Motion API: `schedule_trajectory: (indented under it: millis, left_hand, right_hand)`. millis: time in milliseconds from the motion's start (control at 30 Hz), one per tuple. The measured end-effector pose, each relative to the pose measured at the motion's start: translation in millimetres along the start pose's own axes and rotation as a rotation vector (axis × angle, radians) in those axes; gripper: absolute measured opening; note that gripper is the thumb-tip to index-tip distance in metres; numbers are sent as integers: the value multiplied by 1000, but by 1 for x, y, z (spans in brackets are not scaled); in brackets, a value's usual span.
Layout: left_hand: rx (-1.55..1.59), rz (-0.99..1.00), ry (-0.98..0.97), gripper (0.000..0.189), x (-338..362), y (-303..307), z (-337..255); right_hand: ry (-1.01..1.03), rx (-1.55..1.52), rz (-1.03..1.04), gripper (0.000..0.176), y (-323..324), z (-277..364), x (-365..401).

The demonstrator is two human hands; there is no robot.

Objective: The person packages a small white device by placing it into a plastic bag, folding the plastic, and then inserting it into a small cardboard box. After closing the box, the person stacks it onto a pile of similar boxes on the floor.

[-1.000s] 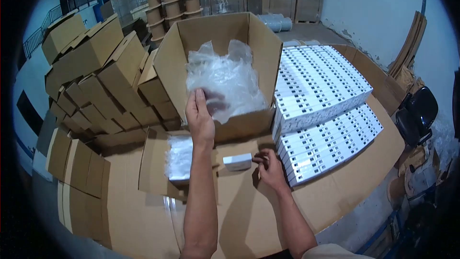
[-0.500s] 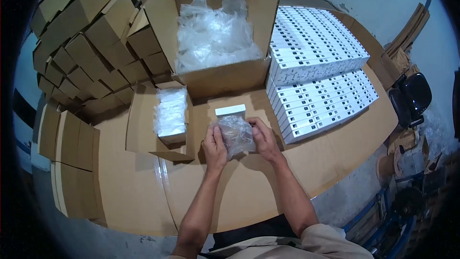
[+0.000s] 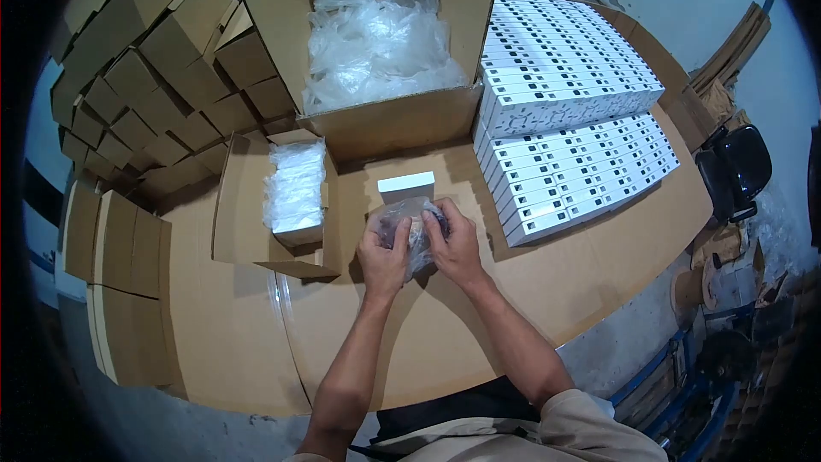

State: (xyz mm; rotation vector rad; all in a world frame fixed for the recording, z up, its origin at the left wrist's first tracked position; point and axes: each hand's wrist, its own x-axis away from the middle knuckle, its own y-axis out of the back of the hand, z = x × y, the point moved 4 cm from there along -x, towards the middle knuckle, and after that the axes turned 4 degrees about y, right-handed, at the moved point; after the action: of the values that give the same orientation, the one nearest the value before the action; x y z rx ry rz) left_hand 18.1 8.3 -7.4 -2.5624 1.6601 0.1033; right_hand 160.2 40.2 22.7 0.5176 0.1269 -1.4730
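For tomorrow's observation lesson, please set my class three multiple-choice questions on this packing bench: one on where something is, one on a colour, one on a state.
1. Where does the single white box lie?
A. On a metal shelf
B. On the table, just beyond the left hand and right hand
C. On the floor

2. What colour are the stacked rows of boxes at the right?
A. Brown
B. Blue
C. White

3. What state is the big carton in?
A. Open, with clear plastic inside
B. Taped shut
C. Flattened

Answers:
1 B: it sits on the cardboard-covered top just past both hands, which grip a clear plastic bag.
2 C: their tops and sides show white.
3 A: its flaps stand up around crumpled plastic.
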Motion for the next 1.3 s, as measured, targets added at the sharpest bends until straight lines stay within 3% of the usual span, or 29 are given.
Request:
schedule_trajectory:
  millis: [100,200,400,500,600,700,767,967,1000,1100,1200,1300]
  left_hand:
    - [-52,-15,-43,21,1,1,-7]
    - [-144,-29,-48,25,-2,8,-1]
    - [-208,-61,-40,34,-9,15,-6]
    - [-240,-82,-103,36,-9,15,-11]
    - [-220,-88,-63,38,-11,17,-7]
    - [-196,-44,14,40,-9,20,-12]
    - [-180,8,81,40,-9,21,-10]
    - [-260,4,-134,38,-11,20,-8]
    - [-245,12,-89,37,-11,20,-8]
    - [-222,14,-8,37,-9,23,-11]
    - [-219,-6,-20,35,-7,21,-13]
    - [-137,-18,15,31,-5,17,-9]
  right_hand:
    - [-101,106,-68,26,1,-12,3]
    - [-35,24,-178,40,2,-8,3]
    - [-128,40,-110,49,8,-9,-2]
    - [-208,60,52,45,13,-13,-6]
    - [2,-98,43,36,8,-1,-4]
    - [14,-36,51,32,9,-6,-4]
    - [-67,-81,53,31,8,-21,-3]
    - [-145,-174,-127,39,15,-41,-5]
    - [-144,-207,-177,40,16,-38,-7]
    - [-412,-551,-187,40,21,-32,-6]
    - [-233,-188,-69,36,21,-12,-6]
    - [-121,-83,-20,34,0,-11,3]
